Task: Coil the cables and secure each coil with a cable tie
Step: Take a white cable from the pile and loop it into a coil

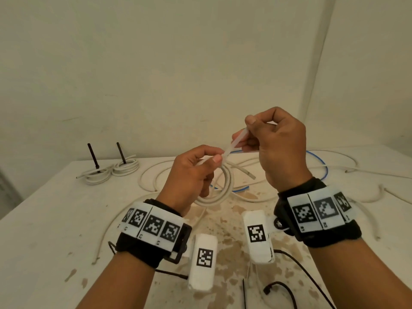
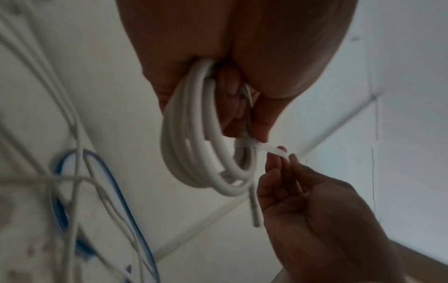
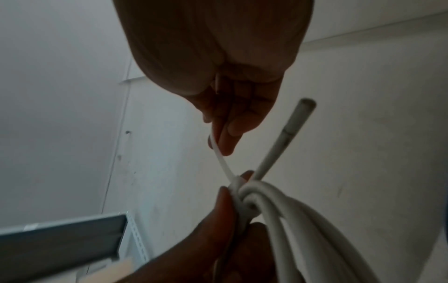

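My left hand [image 1: 200, 170] holds a white cable coil [image 1: 219, 192] above the table, fingers curled round the bundle where a white cable tie [image 1: 231, 146] wraps it. The coil [image 2: 194, 153] hangs below my left palm, one cut end [image 2: 255, 214] sticking out. My right hand [image 1: 252, 134] pinches the tie's free tail between thumb and fingers, up and to the right of the left hand. In the right wrist view the tail [image 3: 221, 159] runs taut from my right fingertips [image 3: 230, 141] down to the coil [image 3: 278, 210].
Two tied white coils [image 1: 111, 171] lie around two black posts [image 1: 92, 158] at the back left. Loose white cables [image 1: 156, 175] and a blue cable [image 1: 321, 163] sprawl across the table [image 1: 55, 219]. Black cable ties [image 1: 287, 291] lie near the front edge.
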